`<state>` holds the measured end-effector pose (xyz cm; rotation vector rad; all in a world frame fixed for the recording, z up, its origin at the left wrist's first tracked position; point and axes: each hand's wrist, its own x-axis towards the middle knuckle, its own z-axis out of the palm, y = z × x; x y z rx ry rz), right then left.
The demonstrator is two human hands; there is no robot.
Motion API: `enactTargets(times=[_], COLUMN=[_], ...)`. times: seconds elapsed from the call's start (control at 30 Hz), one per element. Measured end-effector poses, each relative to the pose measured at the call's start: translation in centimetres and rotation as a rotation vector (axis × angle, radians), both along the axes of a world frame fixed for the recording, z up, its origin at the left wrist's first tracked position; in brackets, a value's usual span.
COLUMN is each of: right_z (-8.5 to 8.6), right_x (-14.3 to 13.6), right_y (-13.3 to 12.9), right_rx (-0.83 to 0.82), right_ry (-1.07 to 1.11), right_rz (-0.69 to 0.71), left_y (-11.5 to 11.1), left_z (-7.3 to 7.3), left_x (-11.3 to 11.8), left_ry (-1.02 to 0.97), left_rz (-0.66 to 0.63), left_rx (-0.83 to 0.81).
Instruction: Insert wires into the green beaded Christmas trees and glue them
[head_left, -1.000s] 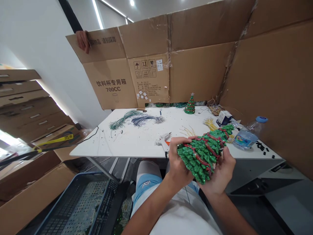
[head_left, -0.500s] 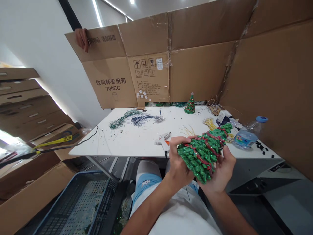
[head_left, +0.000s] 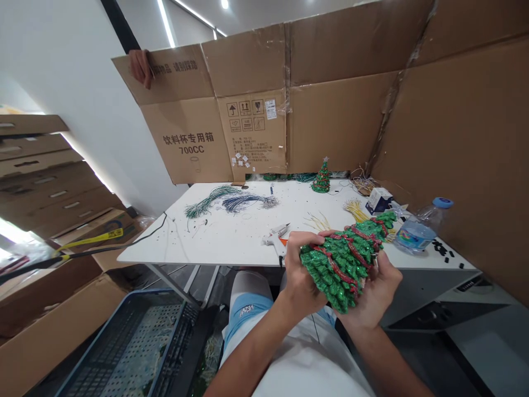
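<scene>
A green glittery Christmas tree ornament [head_left: 345,262] with red garlands lies tilted in both my hands, above the table's front edge. Its tip points to the upper right. My left hand [head_left: 303,270] is closed around the wide base end, fingers partly hidden behind it. From the right, my right hand [head_left: 378,289] grips the tree's side, thumb near its edge. A thin dark wire hangs below the tree. Close to my left hand, a white hot glue gun [head_left: 274,238] lies on the table.
On the white table [head_left: 231,240] are green wires [head_left: 210,201], blue wires [head_left: 243,203], yellow wires [head_left: 356,210], a small decorated tree [head_left: 321,177] and a water bottle [head_left: 419,229]. Cardboard [head_left: 339,121] stands behind; another person's hand [head_left: 140,67] holds its top. A blue crate [head_left: 124,342] sits lower left.
Both hands and the tree have shifted very slightly down and to the right. The grip looks the same, and the things on the table have stayed put.
</scene>
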<state>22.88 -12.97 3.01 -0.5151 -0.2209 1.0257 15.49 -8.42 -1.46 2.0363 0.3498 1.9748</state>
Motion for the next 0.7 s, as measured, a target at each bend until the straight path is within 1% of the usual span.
enactTargets(times=[0.17, 0.27, 0.37, 0.43, 0.57, 0.7], right_z=[-0.22, -0.4, -0.38, -0.35, -0.5, -0.87], right_x=[0.24, 0.31, 0.31, 0.32, 0.4, 0.48], right_y=[0.03, 0.06, 0.11, 0.15, 0.13, 0.1], right_rx=[0.011, 0.033, 0.047, 0.04, 0.014, 0.049], right_ry=[-0.028, -0.057, -0.072, -0.073, -0.072, -0.048], right_rz=[0.006, -0.014, -0.003, 0.001, -0.025, -0.056], left_y=[0.11, 0.28, 0.49, 0.56, 0.54, 0.48], left_z=[-0.24, -0.37, -0.33, -0.24, -0.16, -0.36], left_x=[0.01, 0.11, 0.17, 0.13, 0.0, 0.1], left_ry=[0.021, -0.01, -0.03, -0.024, 0.013, -0.011], left_rz=[-0.029, -0.067, -0.105, -0.098, -0.027, -0.046], left_rx=[-0.028, -0.041, -0.033, -0.012, 0.018, 0.009])
